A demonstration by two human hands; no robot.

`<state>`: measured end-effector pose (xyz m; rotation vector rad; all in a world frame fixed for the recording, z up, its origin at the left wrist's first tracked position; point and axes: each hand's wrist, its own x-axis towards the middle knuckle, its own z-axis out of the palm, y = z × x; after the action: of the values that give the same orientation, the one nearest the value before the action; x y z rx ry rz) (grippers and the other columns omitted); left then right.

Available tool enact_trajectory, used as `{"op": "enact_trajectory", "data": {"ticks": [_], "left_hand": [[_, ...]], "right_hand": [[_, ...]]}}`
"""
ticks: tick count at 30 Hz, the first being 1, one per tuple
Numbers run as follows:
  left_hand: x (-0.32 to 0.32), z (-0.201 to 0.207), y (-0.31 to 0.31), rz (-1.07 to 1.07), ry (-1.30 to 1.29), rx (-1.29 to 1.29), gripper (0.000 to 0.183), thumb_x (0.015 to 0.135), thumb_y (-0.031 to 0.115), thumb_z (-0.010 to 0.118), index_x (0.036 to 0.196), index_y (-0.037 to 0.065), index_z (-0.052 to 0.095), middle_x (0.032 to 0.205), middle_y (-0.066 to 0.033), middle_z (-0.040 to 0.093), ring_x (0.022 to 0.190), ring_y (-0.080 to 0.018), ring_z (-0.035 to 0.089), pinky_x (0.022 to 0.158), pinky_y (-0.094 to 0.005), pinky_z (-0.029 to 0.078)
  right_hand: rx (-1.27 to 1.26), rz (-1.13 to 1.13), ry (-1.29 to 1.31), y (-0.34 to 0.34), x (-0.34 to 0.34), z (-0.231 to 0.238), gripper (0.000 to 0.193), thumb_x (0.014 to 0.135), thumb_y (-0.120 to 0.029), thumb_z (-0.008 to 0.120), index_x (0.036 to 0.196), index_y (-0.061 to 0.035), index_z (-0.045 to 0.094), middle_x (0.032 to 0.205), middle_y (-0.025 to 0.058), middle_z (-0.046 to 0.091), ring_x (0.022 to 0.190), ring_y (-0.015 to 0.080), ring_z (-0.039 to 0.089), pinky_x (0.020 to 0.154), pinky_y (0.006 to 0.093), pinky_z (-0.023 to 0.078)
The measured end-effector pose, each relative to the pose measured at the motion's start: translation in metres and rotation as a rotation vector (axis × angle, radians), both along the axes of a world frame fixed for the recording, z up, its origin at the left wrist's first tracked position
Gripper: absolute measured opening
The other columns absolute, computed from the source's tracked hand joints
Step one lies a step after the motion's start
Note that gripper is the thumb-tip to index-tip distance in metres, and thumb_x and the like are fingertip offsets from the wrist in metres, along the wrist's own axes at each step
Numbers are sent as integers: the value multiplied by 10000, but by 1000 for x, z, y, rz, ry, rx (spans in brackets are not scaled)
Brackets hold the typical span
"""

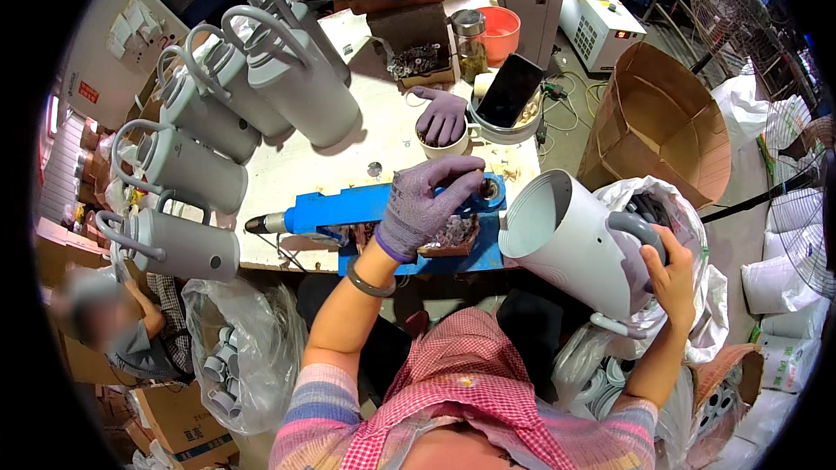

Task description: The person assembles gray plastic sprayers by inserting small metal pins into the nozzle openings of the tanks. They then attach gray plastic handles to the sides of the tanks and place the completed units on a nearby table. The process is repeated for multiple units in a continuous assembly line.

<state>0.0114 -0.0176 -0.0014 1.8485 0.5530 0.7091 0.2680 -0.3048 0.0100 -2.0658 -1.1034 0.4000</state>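
Note:
My right hand (669, 277), bare, is closed round the dark grey handle of a light grey watering can (566, 248). That can lies tilted at the table's right edge, its wide mouth facing left toward a blue machine arm (340, 211). On my left hand (427, 209) is a grey-purple glove. Its thumb and fingertips are pinched together at the round right end of the blue arm; anything between them is too small to make out. Below the left hand, a box of small metal parts (453, 235) is partly hidden.
Several grey watering cans (305, 87) stand at the table's left. Behind my hands are a cup with a spare glove (442, 117), a phone (512, 90) on a tub, a glass jar (470, 39) and a screw box (421, 61). A cardboard box (653, 122) stands right; someone sits left.

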Motion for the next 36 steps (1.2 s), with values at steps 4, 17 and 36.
{"op": "enact_trajectory", "data": {"ticks": [4,17,36], "left_hand": [[16,-13,-10,58,-22,76,213,855,93,744,1043,-7,741,929,-97,744,818,-116,693,757,-247,560],[13,-23,-4,27,-2,40,285,823,93,764,1091,4,723,1049,-101,720,926,-136,680,817,-263,544],[-53,-134,1,12,792,381,291,901,294,640,1134,127,693,1104,-160,689,1050,-328,639,948,-437,481]], "right_hand": [[7,-14,-7,2,4,-9,311,909,-240,683,1102,1,640,723,97,603,650,145,542,639,298,467],[-77,-40,37,15,9,-22,257,914,-212,668,1049,4,637,689,84,577,619,153,538,610,293,449],[-70,-125,-6,-7,-13,-12,235,930,-233,658,979,-6,624,650,40,467,610,115,415,560,298,370]]}}
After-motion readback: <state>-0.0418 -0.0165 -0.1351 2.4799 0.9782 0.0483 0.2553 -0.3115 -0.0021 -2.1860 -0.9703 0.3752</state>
